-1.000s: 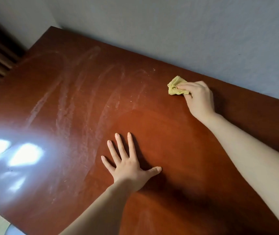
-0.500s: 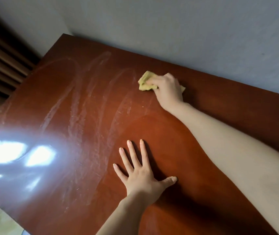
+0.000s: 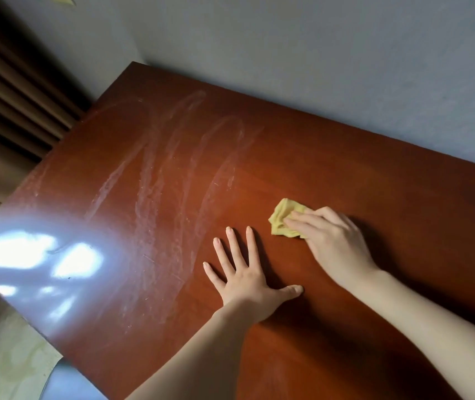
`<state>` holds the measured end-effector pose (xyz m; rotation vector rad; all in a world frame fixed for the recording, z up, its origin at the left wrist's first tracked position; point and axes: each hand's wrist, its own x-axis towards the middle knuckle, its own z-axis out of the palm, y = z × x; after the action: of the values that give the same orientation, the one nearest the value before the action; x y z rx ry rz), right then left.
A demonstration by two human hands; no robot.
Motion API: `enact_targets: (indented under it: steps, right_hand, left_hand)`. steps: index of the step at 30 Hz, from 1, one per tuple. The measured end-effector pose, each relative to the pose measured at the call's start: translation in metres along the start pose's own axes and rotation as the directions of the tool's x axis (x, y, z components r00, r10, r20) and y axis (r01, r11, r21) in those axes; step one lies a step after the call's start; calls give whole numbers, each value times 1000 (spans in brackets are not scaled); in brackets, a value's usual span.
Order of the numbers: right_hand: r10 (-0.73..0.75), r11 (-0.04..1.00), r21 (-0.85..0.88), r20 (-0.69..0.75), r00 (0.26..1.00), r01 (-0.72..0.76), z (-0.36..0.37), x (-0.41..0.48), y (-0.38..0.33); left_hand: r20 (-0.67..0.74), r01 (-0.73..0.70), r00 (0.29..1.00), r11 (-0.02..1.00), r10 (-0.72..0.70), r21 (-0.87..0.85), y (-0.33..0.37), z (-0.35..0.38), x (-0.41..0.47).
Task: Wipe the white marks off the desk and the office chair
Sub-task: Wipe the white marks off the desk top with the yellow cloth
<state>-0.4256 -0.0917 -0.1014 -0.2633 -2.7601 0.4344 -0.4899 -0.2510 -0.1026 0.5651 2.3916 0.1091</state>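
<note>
Pressing down, right-hand fingers (image 3: 311,219) grip yellow cloth (image 3: 284,216); left hand (image 3: 245,277) splayed flat on desk (image 3: 375,197).

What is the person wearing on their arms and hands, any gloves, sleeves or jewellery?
Nothing that shows. The left hand and right hand are bare, without gloves, rings or a watch. Both forearms are uncovered up to the picture's edge, so no sleeve is in view.

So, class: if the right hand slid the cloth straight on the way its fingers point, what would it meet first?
The right hand points up-left behind the yellow cloth. Bare desk comes first, then probably the white marks.
</note>
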Motion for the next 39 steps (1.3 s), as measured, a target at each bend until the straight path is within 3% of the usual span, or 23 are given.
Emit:
enact_targets:
  steps: [8,20,28,32,39]
  right_hand:
    - [178,967,-185,16,984,-172,-19,16,48]
    - [456,873,-182,-31,890,-453,35,170,43]
    - [344,938,-67,102,933,-339,62,198,-13]
    - [82,996,20,154,985,-86,66,161,-42]
    - [-7,990,139,126,992,-11,41,65,-47]
  left_hand:
    - [-3,-4,1000,1000,4,-24,-1,1,2]
    - [-27,-18,999,1000,18,-8,0,4,2]
    - [5,-22,1000,1000,22,-20,-1,4,3]
    - [-6,-17,1000,1000,17,-7,-3,4,3]
    - [2,-1,1000,1000,1,26,-2,3,4]
